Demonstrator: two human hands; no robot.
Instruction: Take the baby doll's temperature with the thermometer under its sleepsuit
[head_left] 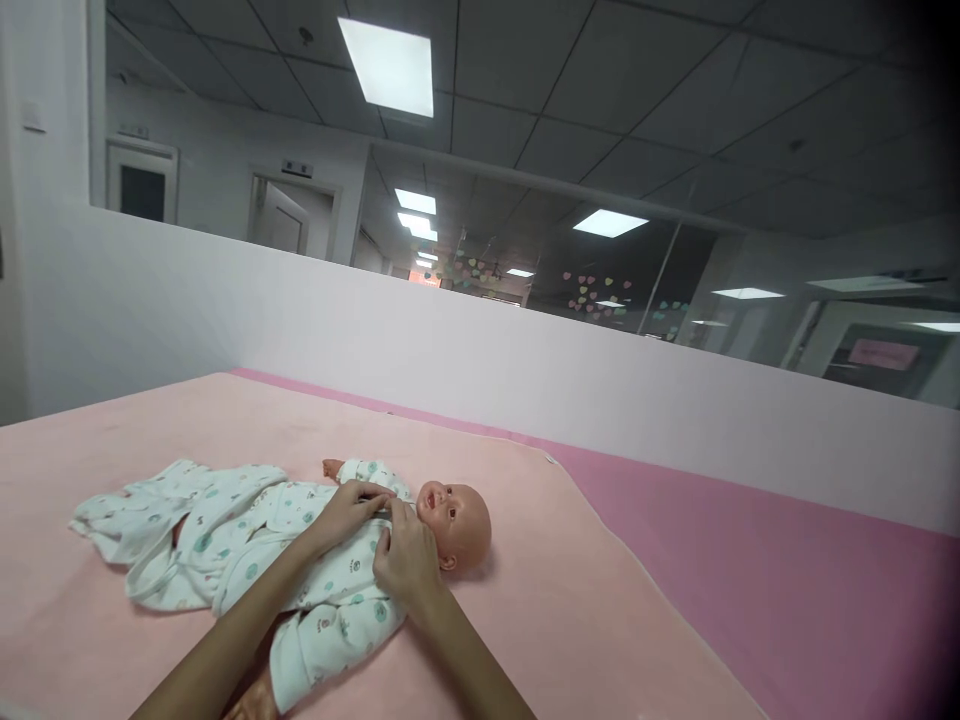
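2 bare forearms [251,615] reach forward; left grip [351,512] and right grip [409,562] close together, fingers [400,514] bent.

No readable text, pink sign [883,354] at right blurred, dark wall plate [298,168] too small to read

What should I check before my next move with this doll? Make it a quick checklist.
1. Doll face up on the peach mat: ok.
2. Left hand at the doll's upper chest: ok.
3. Right hand near the doll's neck: ok.
4. Near sleeve over the doll's arm: ok.
5. Outfit smooth toward the legs: not ok, creased.
6. Neckline fastening: cannot tell, fingers cover it.
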